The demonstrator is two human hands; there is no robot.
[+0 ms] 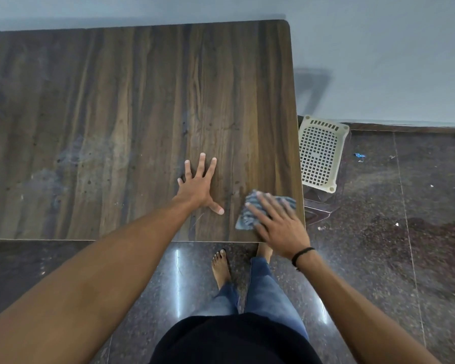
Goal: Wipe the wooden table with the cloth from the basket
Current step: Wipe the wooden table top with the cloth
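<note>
While right hand [281, 224] presses cloth [244, 219] by table [116, 114] edge, left hand [197, 187] flat

one table [116, 114], one cloth [250, 214], one basket [319, 156]

Dark wood-grain tabletop [116, 114]: open surface left and beyond; near right corner occupied by left hand [197, 186], right hand [281, 227] and blue-grey patterned cloth [243, 222]; cream perforated plastic basket [318, 153] on floor beside right edge.

Matt, streaky wood-grain table [116, 114], patterned woven cloth [247, 219], perforated cream plastic basket [319, 153], glossy speckled stone floor [392, 245].
</note>
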